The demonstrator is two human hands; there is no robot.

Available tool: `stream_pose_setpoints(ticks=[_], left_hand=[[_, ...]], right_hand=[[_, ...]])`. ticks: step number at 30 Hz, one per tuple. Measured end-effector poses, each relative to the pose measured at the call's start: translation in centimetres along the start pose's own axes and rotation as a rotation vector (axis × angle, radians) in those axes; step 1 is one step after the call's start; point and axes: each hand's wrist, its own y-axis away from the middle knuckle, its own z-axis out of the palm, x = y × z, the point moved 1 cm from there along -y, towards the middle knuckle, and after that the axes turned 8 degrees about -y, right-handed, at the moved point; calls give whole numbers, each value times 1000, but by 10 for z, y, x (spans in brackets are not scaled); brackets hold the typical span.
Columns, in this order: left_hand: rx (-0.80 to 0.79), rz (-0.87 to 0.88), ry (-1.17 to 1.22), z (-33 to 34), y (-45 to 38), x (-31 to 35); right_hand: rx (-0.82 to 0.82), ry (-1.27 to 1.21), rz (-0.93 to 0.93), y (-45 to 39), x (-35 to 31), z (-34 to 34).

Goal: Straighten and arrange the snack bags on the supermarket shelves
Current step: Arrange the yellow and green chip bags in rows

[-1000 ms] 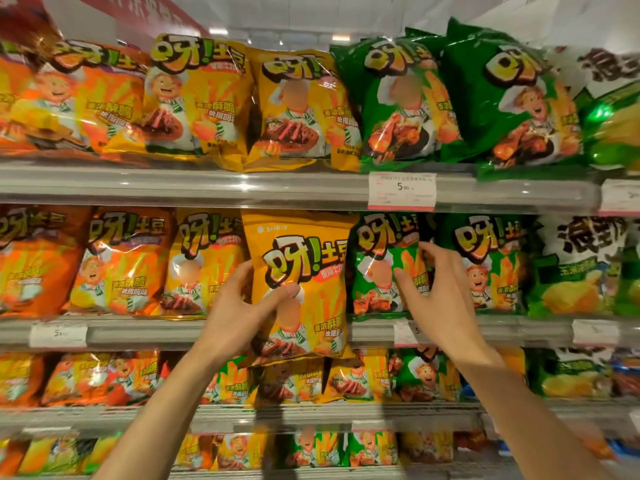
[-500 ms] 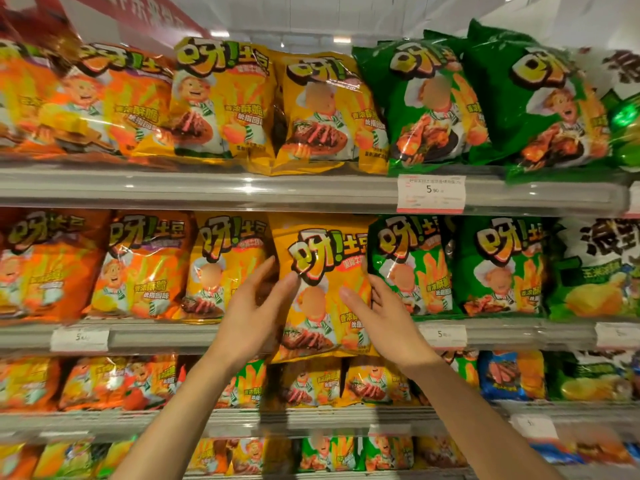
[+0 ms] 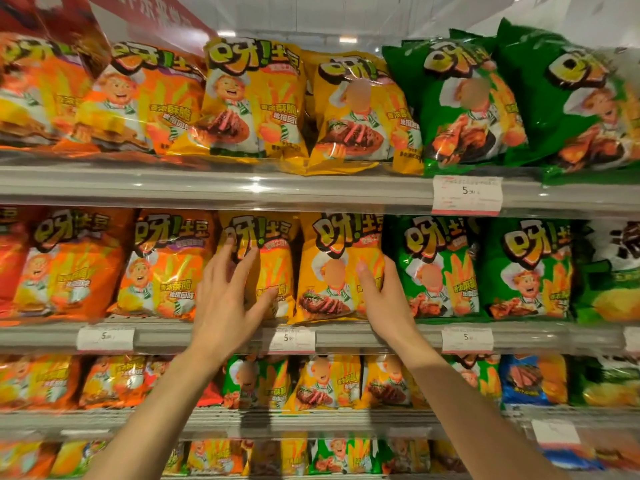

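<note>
On the middle shelf (image 3: 363,336) a yellow snack bag (image 3: 332,244) stands upright in the row, between another yellow bag (image 3: 277,258) and a green bag (image 3: 436,271). My right hand (image 3: 384,299) grips the right edge of the first yellow bag, with the thumb on its front and the fingers tucked behind, next to the green bag. My left hand (image 3: 225,306) lies with spread, straight fingers against the front of the neighbouring yellow bag.
Orange bags (image 3: 166,271) fill the middle shelf to the left, and more green bags (image 3: 526,268) stand to the right. The top shelf (image 3: 242,188) holds orange, yellow and green bags. Lower shelves carry smaller bags. Price tags (image 3: 292,339) hang on the rails.
The yellow bag that hung out over the shelf edge now stands back in the row. My right hand moved onto its right edge and my left hand shifted onto the bag beside it.
</note>
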Motion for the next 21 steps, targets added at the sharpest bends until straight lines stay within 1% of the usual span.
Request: stream_pose_setpoints(ticks=[4, 8, 11, 17, 19, 21], left_hand=[[-4, 8, -21, 7, -1, -3], [9, 25, -56, 13, -1, -5], [12, 29, -66, 20, 0, -10], [35, 64, -138, 31, -2, -13], [37, 73, -152, 34, -2, -13], [33, 82, -160, 36, -1, -12]], right_hand=[[62, 38, -27, -5, 4, 2], [54, 129, -54, 0, 7, 5], [89, 314, -134, 8, 7, 2], [135, 813, -496, 21, -3, 20], [103, 907, -546, 21, 0, 31], [72, 973, -538, 16, 6, 38]])
